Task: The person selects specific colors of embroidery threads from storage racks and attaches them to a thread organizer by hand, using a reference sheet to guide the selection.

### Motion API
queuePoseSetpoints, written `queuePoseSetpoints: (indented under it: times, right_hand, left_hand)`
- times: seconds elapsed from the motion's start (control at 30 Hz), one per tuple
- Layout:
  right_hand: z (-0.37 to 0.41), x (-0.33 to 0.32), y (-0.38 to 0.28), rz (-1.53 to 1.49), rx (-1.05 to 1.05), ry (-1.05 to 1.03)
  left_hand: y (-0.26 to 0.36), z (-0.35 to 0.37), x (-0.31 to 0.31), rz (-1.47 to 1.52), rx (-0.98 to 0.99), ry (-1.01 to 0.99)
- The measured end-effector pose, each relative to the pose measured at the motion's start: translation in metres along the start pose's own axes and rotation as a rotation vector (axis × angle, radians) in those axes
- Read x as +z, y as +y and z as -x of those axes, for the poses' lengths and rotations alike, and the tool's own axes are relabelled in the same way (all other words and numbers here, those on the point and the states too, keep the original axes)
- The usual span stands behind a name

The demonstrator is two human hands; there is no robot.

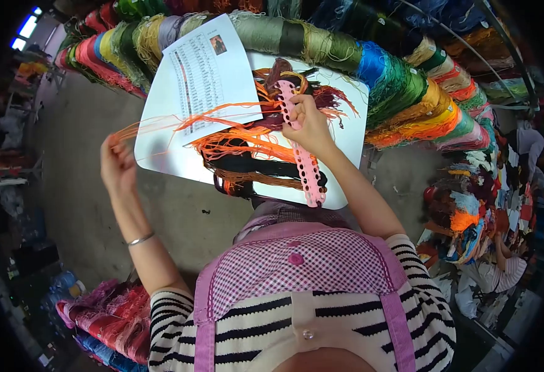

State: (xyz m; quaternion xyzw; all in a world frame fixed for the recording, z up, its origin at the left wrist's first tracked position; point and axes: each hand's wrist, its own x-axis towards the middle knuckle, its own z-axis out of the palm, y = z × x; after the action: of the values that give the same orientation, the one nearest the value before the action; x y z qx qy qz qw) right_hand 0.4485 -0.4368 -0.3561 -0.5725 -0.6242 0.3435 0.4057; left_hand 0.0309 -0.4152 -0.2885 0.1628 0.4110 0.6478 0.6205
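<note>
Out to the left, my left hand pinches the ends of orange embroidery threads, which stretch across a printed sheet. My right hand is closed on a pink perforated thread holder, near its upper half. Bundles of floss run through the holder's holes: more orange strands, black thread, brown thread and dark red thread. All this lies on a white board in front of my body. The printed sheet, with a table and a small picture, covers the board's upper left.
Beyond the board hangs a long rack of coloured thread skeins. Pink and red skeins are piled at lower left. On the right, more thread bundles lie near another person. Grey floor shows at left.
</note>
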Motion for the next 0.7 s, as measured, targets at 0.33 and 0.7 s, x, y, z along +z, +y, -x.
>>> queuePoseSetpoints:
  times: [0.33, 0.7]
  right_hand:
    - [-0.023, 0.047, -0.129, -0.174, -0.463, -0.213]
    - [-0.003, -0.090, -0.088, -0.358, 0.081, -0.228]
  left_hand:
    - [-0.076, 0.092, 0.111, 0.184, -0.084, -0.465]
    - [-0.065, 0.040, 0.068, 0.360, -0.213, -0.279]
